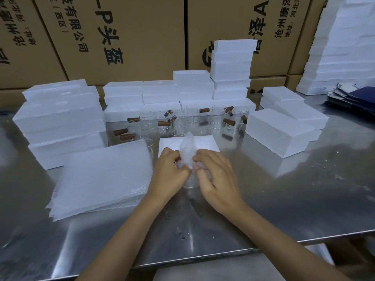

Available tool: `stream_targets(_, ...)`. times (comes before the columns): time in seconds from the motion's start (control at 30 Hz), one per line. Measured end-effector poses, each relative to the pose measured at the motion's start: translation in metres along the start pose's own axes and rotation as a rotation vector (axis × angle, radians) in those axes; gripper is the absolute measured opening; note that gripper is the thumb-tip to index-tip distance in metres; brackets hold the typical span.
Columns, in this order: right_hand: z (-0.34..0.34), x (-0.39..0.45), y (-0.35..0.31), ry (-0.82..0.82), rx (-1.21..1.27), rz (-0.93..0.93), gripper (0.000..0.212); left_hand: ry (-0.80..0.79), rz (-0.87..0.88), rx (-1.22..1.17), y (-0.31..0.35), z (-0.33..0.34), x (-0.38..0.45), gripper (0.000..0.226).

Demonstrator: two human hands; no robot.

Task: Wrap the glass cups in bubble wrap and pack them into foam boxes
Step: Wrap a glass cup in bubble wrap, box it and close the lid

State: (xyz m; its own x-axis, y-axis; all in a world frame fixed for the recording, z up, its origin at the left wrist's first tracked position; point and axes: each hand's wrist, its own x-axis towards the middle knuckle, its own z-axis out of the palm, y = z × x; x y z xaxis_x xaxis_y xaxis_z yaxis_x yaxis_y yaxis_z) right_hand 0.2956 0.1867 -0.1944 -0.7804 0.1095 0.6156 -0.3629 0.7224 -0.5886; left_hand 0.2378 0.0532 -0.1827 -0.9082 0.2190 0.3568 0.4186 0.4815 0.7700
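Your left hand [169, 173] and right hand [216, 175] pinch, fingers curled, a crumpled bubble wrap sheet [187, 148] round a clear glass cup [190, 182] — upright on the steel table [284, 199], just near of an open foam box [205, 142].

Shiny steel table [284, 199] fills foreground, reflecting soft overhead light. Wall of brown cardboard cartons [142, 37] with black printed characters spans 10 to 1 o'clock. Dark blue folded sheets [357, 98] lie at 2 o'clock.
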Motion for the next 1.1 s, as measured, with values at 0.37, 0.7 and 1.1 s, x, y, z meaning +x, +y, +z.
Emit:
stream_targets(0.37,0.002,-0.002,-0.006,-0.031,-0.262,-0.081,0.035,0.054,0.343,0.061,-0.012,-0.004,-0.014,0.026)
stream_targets(0.7,0.006,-0.004,-0.006,-0.178,-0.361,-0.059,0.047,0.044,0.294,0.121,-0.015,-0.003,-0.02,0.029)
stream_targets(1.1,-0.003,0.014,0.032,0.3,0.163,0.493,0.039,0.116,0.209,0.185,-0.011,-0.003,-0.024,0.031)
